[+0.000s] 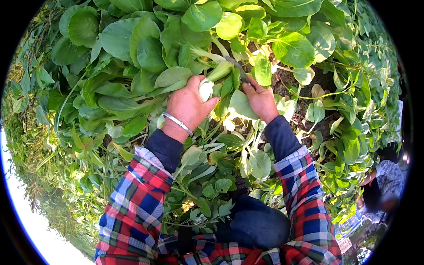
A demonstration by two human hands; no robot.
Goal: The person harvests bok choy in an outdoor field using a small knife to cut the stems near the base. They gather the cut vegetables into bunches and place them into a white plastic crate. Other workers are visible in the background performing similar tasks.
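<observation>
My left hand (192,101), with a metal bangle at the wrist, is closed around the pale stalk base of a leafy green plant (206,89) that looks like bok choy. To its right, my right hand (260,99) grips a knife, whose dark blade (238,66) points up and left among the stems. The blade lies beside or against pale green stalks (220,70); whether it touches them is not plain. Leaves partly hide the knife's handle and the soil under it.
Dense broad-leaved greens (149,49) surround both hands. Brown soil (291,86) shows at the right, with yellowed leaves. My knee in dark cloth (260,222) is below my hands. Another person (386,185) is at the far right edge, near a blue crate-like object (349,225).
</observation>
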